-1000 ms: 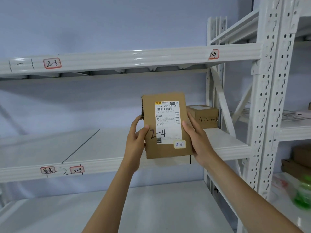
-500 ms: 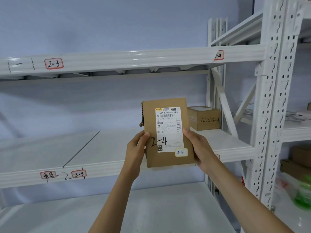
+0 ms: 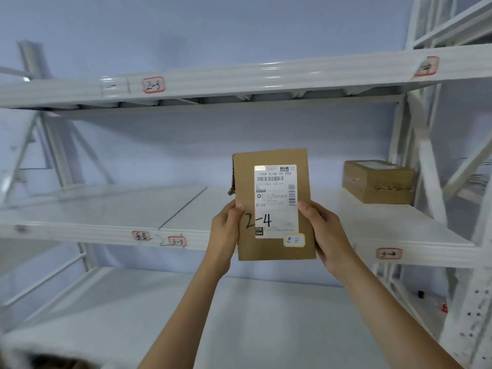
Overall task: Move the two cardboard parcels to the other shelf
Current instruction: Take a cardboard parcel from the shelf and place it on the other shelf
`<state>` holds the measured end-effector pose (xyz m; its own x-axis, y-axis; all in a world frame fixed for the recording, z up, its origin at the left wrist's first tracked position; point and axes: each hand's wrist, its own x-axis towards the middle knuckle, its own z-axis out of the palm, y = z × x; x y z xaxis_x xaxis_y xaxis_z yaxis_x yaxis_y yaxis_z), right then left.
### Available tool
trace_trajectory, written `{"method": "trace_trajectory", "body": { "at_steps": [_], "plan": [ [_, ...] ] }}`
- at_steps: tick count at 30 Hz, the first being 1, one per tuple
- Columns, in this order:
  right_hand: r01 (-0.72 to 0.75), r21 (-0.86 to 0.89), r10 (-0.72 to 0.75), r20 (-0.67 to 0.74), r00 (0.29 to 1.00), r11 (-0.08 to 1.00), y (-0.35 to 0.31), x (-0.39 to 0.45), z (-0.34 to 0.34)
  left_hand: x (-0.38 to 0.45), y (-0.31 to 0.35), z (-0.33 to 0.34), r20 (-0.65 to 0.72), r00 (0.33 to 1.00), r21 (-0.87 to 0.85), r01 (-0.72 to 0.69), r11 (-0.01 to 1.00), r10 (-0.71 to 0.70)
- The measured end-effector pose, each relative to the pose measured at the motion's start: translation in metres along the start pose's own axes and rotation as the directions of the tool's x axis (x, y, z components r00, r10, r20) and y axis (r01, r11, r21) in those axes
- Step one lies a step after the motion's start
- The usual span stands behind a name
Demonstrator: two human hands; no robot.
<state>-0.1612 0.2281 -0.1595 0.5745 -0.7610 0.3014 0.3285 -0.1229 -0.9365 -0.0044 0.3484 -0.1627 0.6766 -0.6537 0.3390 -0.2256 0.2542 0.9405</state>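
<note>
A flat cardboard parcel (image 3: 271,161) with a white shipping label and "2-4" handwritten on it is held upright in front of the middle shelf. My left hand (image 3: 226,233) grips its left edge and my right hand (image 3: 323,230) grips its right edge. A second cardboard parcel (image 3: 378,181), a small box with handwriting on its side, rests at the right end of the middle shelf (image 3: 106,209), behind and to the right of my hands.
The white metal rack has an upper beam (image 3: 239,81) with red-framed tags, a lower shelf (image 3: 239,315) below my arms, and a perforated upright (image 3: 476,288) at the right. A diagonal brace stands at the left.
The view has swung left and down, so the boxed parcel now sits further right. The held parcel has dropped slightly relative to the shelf; both hands keep their grip.
</note>
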Motion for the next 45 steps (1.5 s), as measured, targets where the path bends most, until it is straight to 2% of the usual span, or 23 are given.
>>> {"method": "trace_trajectory", "body": {
  "at_steps": [7,14,21,25,30,36,45],
  "plan": [
    [-0.017,0.074,0.003,0.182,0.983,0.997,0.018,-0.017,0.091,-0.027,0.010,-0.097,-0.118,0.993,0.067,-0.021,0.998,0.029],
    [0.057,0.071,-0.074,0.272,0.959,0.996,0.031,-0.036,0.220,-0.051,0.040,-0.231,-0.204,0.979,0.109,0.002,0.994,0.020],
    [0.018,0.163,-0.074,0.344,0.936,0.986,0.048,-0.054,0.367,-0.060,0.055,-0.378,-0.258,0.966,0.128,0.024,0.992,0.010],
    [-0.013,0.173,-0.053,0.369,0.928,0.985,0.058,-0.052,0.431,-0.051,0.059,-0.437,-0.305,0.952,0.088,0.057,0.994,-0.028],
    [0.011,0.158,-0.072,0.383,0.921,0.987,0.067,-0.026,0.489,-0.019,0.051,-0.493,-0.356,0.934,0.065,0.068,0.996,-0.040],
    [0.058,0.150,-0.114,0.401,0.909,0.987,0.094,0.026,0.538,0.039,0.032,-0.538,-0.366,0.930,0.081,0.051,0.995,-0.017],
    [0.163,0.043,-0.166,0.410,0.897,0.986,0.124,0.128,0.603,0.150,0.008,-0.598,-0.346,0.938,0.051,0.035,0.998,-0.015]
  ]
}}
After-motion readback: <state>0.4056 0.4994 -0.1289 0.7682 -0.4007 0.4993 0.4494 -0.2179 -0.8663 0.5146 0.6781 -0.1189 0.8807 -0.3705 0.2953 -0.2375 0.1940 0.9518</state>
